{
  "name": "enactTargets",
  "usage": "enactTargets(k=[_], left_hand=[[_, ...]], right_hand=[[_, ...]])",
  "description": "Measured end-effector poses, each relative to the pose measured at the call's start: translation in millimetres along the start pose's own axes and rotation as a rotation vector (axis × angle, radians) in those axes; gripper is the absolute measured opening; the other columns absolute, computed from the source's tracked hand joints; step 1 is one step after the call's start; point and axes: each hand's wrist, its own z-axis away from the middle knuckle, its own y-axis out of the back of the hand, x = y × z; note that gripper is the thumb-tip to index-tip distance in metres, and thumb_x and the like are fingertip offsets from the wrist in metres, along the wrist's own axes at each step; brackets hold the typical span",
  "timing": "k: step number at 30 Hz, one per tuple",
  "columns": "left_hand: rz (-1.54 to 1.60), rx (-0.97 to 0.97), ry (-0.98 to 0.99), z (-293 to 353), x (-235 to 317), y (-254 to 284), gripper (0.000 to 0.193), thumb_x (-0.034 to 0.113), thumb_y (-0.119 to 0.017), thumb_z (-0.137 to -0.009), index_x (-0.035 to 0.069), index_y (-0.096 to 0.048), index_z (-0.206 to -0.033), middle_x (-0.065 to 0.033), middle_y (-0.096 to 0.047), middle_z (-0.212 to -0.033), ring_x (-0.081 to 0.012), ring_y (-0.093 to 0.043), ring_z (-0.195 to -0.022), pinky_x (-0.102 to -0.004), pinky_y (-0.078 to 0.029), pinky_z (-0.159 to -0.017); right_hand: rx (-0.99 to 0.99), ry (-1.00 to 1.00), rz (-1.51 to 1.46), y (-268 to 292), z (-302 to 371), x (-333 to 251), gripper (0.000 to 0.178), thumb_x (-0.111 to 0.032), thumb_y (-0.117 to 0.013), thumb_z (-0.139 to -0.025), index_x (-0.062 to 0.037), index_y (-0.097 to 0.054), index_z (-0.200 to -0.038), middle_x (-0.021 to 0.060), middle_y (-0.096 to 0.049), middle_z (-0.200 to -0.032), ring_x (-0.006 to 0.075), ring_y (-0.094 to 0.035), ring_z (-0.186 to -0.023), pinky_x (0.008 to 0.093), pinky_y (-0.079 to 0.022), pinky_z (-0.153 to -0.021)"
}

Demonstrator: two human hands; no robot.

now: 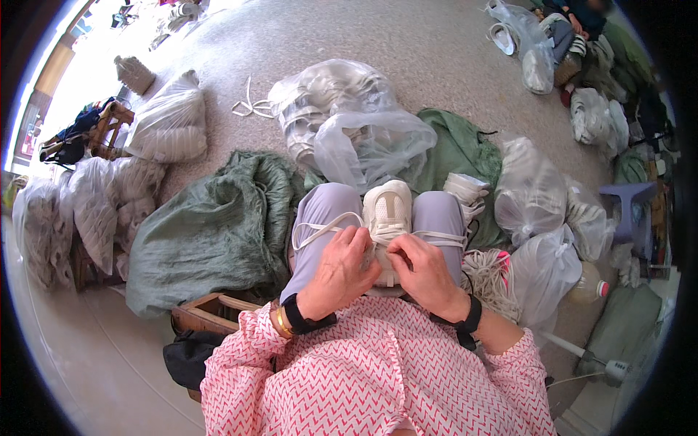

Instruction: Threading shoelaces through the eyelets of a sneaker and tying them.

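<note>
A white and beige sneaker [387, 206] rests between my knees, its toe pointing away from me. White shoelace [314, 231] trails from it over both thighs. My left hand [337, 272] is closed at the left side of the shoe's throat, its fingers curled on the lace. My right hand [426, 273] pinches the lace from the other side, thumb and forefinger close together. The fingers of both hands cover the eyelets and part of the tongue, so the lace's exact path there is hidden.
An open clear plastic bag of shoes [338, 109] lies ahead of my knees. Green sacking [218, 225] is heaped at left. A bundle of white laces [488, 280] hangs at right, beside tied bags [534, 192]. Another person [582, 18] sits at far right.
</note>
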Motion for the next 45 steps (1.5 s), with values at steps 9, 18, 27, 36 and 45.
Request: enactTargets(k=[9,18,27,36,45], left_hand=[[-0.08,0.01,-0.016,0,3,-5,0.021,0.003,-0.061,-0.084,-0.001,-0.054,-0.104,-0.0218,-0.055,-0.095,-0.0432,-0.056,-0.091,-0.0519,-0.046,-0.08],[0.113,0.098,0.075,-3,2,3,0.022,-0.004,-0.063,-0.084,0.002,-0.054,-0.103,-0.013,-0.054,-0.085,-0.0297,-0.057,-0.073,-0.0404,-0.047,-0.065],[0.573,-0.378,-0.097,-34,19,16,0.019,0.0,-0.069,-0.091,0.001,-0.06,-0.108,-0.0071,-0.062,-0.099,-0.022,-0.062,-0.084,-0.033,-0.051,-0.075],[0.977,-0.356,0.331,-18,-20,4,0.008,0.01,-0.063,-0.106,0.004,-0.058,-0.107,0.004,-0.059,-0.098,-0.0033,-0.054,-0.092,-0.024,-0.048,-0.078],[0.777,-0.154,0.614,47,-70,136,0.015,0.015,-0.067,-0.099,0.009,-0.057,-0.089,0.0031,-0.058,-0.086,-0.0071,-0.052,-0.077,-0.0219,-0.04,-0.07]], right_hand=[[0.008,0.089,0.307,-29,-14,10,0.009,-0.006,-0.065,-0.089,-0.0008,-0.061,-0.094,0.0183,-0.061,-0.096,0.0374,-0.069,-0.087,0.0479,-0.056,-0.073],[-0.135,-0.053,-0.046,61,5,-41,0.008,-0.007,-0.07,-0.092,-0.0008,-0.066,-0.088,0.0104,-0.062,-0.083,0.0234,-0.064,-0.071,0.0361,-0.05,-0.063],[-0.196,0.017,-0.184,76,2,-57,0.012,-0.004,-0.071,-0.093,0.0016,-0.061,-0.093,0.0108,-0.062,-0.087,0.0209,-0.062,-0.074,0.0334,-0.049,-0.067],[-0.347,-0.294,-0.94,73,14,-16,0.01,-0.008,-0.06,-0.104,-0.0012,-0.058,-0.096,0.0074,-0.066,-0.107,0.0097,-0.064,-0.086,0.0261,-0.054,-0.078],[0.088,-0.716,-0.923,148,133,129,0.012,-0.014,-0.057,-0.102,-0.0069,-0.06,-0.094,0.0015,-0.06,-0.081,0.0106,-0.058,-0.069,0.0241,-0.046,-0.06]])
